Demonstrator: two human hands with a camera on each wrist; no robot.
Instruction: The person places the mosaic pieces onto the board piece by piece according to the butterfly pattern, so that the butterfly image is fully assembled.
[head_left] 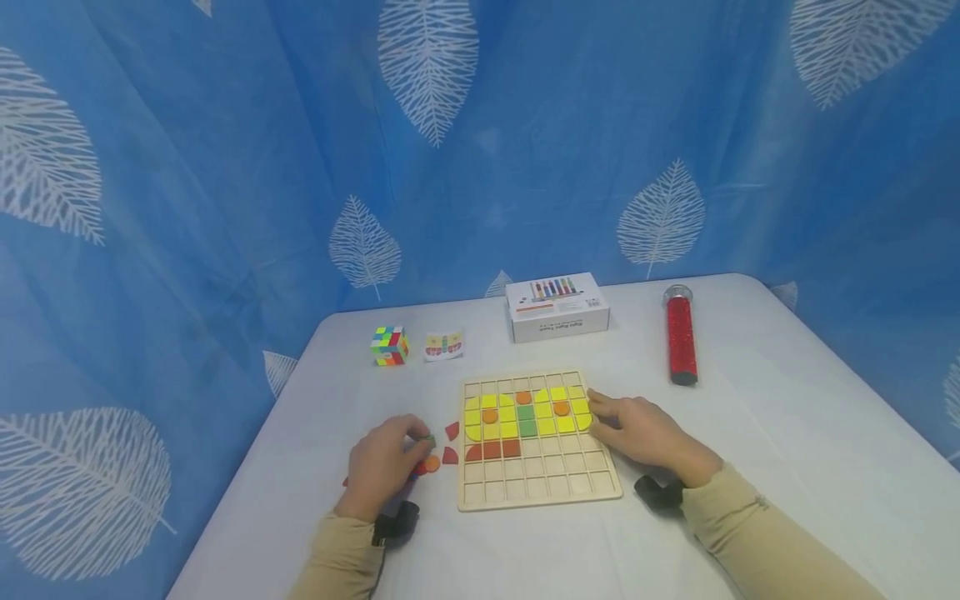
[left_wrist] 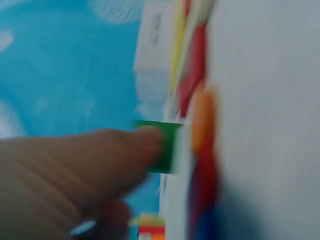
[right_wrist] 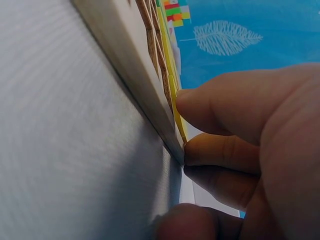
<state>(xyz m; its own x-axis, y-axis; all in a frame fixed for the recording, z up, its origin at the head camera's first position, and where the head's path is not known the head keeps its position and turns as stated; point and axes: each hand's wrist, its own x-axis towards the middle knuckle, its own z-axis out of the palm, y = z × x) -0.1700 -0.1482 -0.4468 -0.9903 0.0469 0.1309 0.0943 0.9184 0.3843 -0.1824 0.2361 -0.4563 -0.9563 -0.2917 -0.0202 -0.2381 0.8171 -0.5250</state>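
In the head view my left hand is left of the wooden grid board, pinching a small green square tile, which shows at the thumb tip in the left wrist view. Under and beside that hand lie loose tiles, among them an orange disc and a red quarter-round tile. My right hand holds the board's right edge, thumb over the top and fingers against the side. Yellow tiles, orange discs, green squares and a row of red tiles fill part of the grid.
Behind the board stand a colourful puzzle cube, a picture card and a white box. At the right lies a red glittery tube. A blue leaf-patterned curtain hangs behind the white table.
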